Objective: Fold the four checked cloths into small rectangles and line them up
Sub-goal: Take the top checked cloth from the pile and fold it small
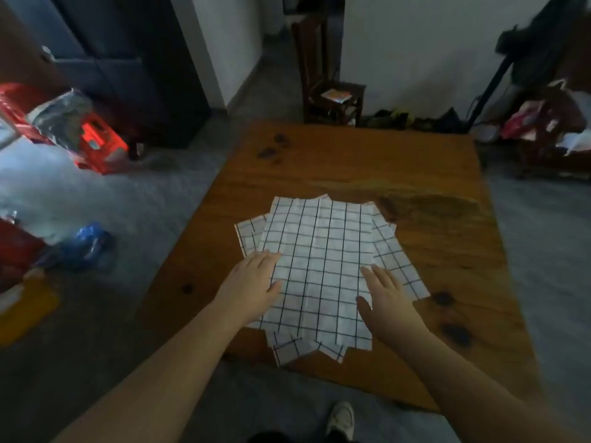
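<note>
So the checked cloths [323, 270] are all sitting in one messy stack on the near-middle part of the wooden table [351, 161], white with a dark grid, none of them folded, each one rotated a bit so corners from the lower ones poke out on the left, right, far and near sides. The near corners come right up to the table's near edge. The top cloth lies pretty flat with a couple of faint crease lines running near to far. Both hands are laid on top of it, palms down. The left hand [252, 282] rests on the left edge of the stack, fingers straight and close together pointing to the far right, thumb splayed out onto the cloth, not pinching anything. The right hand [383, 298] is on the right side of the stack, fingers stretched out flat and pointing away toward the far left, thumb out to the left, also just flat and open, nothing grabbed. Both bare forearms come in from the near corners and angle inward toward the stack. Rest of the tabletop is bare wood with a few dark knots. Past the far edge there's a dark wooden chair [332, 94] against the wall, and off to the left on the grey floor a red box [96, 139]. A white shoe [341, 418] shows at the near edge under the table line.
</note>
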{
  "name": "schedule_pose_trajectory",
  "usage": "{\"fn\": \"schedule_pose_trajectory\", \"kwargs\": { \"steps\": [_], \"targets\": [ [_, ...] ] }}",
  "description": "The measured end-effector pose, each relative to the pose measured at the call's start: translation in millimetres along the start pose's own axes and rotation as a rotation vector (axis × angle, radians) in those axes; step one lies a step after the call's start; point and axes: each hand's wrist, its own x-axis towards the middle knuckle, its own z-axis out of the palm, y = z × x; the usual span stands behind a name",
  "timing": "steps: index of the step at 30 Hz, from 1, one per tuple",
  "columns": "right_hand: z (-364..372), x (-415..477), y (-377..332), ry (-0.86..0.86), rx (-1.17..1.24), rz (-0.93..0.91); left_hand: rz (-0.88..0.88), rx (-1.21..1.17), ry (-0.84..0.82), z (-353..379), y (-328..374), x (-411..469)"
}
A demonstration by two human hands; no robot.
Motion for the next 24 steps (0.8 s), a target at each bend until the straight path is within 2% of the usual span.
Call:
{"fn": "schedule_pose_trajectory", "kwargs": {
  "steps": [5,12,15,19,24],
  "targets": [
    [38.9,11.2,21.3,-0.153,-0.056,0.003,0.028,-0.028,-0.139,38.1,-29.1,12.3],
    [82.0,-0.2,30.2,-0.229,0.010,0.078,0.080,-0.014,-0.245,102.6,-72.4,9.2],
    [95.5,-10.9,35.9,-0.219,-0.048,0.078,0.083,-0.041,-0.223,115.7,-85.7,1.3],
    [109.0,-25.8,40.7,-0.212,-0.086,0.102,0.137,-0.016,-0.270,127.3,-106.4,-13.3],
    [122.8,-41.1,34.8,-0.075,-0.097,0.127,0.158,-0.059,-0.146,131.4,-117.7,-25.3]
  ]
}}
